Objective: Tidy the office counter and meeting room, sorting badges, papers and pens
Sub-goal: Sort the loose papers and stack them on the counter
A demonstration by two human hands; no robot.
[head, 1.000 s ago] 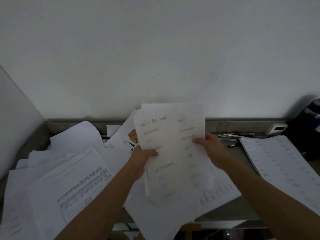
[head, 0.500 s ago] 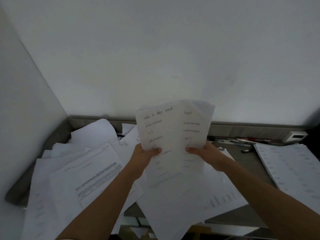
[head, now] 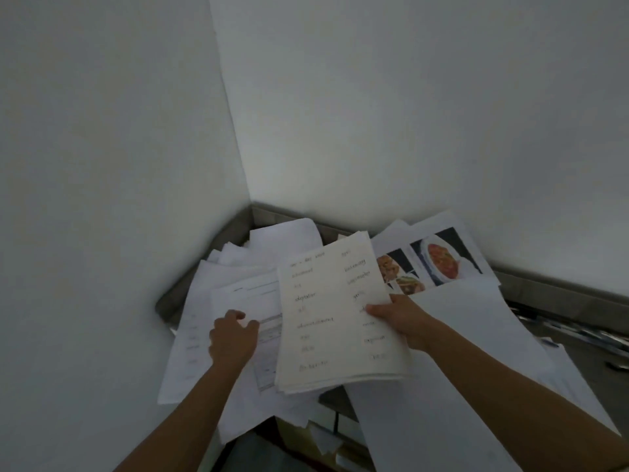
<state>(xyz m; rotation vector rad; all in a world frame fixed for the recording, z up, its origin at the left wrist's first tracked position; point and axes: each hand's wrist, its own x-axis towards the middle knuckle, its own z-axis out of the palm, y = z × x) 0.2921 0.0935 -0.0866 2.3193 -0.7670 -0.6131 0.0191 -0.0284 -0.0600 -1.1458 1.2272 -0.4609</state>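
Step in hand: gathering loose papers into one stack, at the left corner of the grey desk (head: 561,298) where the two white walls meet.

Right hand (head: 401,318): closed on the stack of cream handwritten sheets (head: 337,318), with the thumb on top at the stack's right edge and the fingers hidden beneath. The stack is held off the desk, tilted, above the litter.

Left hand (head: 233,338): down on the white printed form (head: 252,291) just left of the stack, fingers curled onto it. I cannot tell whether the pinch has closed or the fingers only rest there.

Surroundings:
- Heap of loose white papers (head: 272,240) fills the corner, overlapping, some overhanging the front edge.
- Sheet with colour food photographs (head: 439,258) lies behind the right hand.
- Large blank white sheet (head: 459,352) lies under the right forearm.
- Pens (head: 578,332) lie along the back at far right, blurred. No badges seen.

Progress, as judged: early, since most paper is still unsorted.

Next move, as judged: lift the printed form clear of its neighbours without dragging them, then slide it onto or under the held stack. The right hand's grip needs to loosen just enough to admit it. Risk: the overhanging sheets may slip off the front edge.
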